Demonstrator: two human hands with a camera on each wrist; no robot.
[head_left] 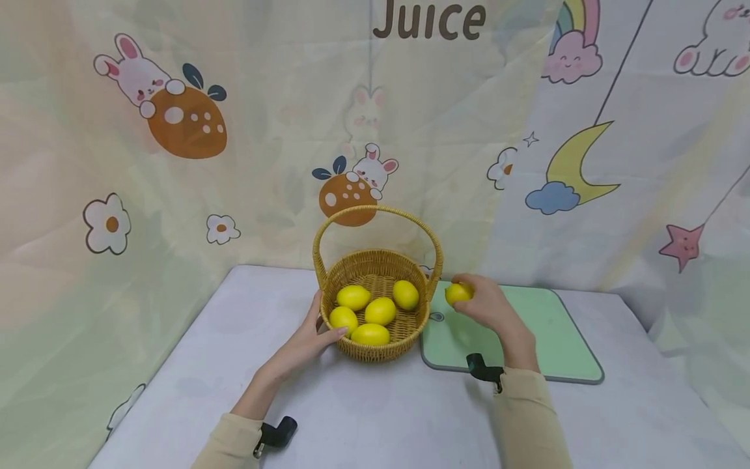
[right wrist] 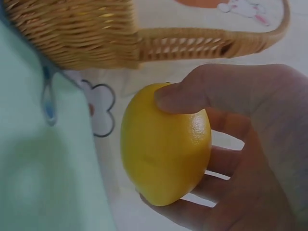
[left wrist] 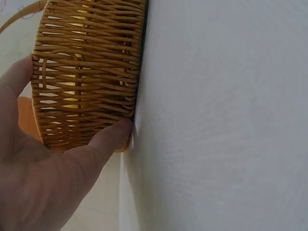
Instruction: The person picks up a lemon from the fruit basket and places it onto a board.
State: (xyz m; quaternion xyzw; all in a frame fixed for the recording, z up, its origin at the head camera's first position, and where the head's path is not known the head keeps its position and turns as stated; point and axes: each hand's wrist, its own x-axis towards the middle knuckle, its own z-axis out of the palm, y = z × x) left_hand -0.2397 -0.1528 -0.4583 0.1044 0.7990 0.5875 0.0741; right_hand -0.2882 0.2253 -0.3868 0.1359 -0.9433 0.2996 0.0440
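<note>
My left hand [head_left: 307, 339] holds the left side of a round wicker basket [head_left: 377, 354], with thumb and fingers spread around its wall in the left wrist view. Several yellow lemons [head_left: 380, 311] lie inside on the woven bottom, mostly to the left and front. To the right of the basket, my right hand [head_left: 486, 305] grips another lemon [right wrist: 163, 144] between the thumb and curled fingers. That lemon is above the green cutting board [head_left: 527, 345], apart from the basket. The basket's tall arched handle [head_left: 377, 208] stands upright.
The cutting board lies flat on the white-covered table [head_left: 404, 417], its left edge close to the basket. Behind the table hangs a printed cloth [head_left: 281, 163] with rabbits, flowers and a moon. Each wrist wears a black strap mount [head_left: 483, 369].
</note>
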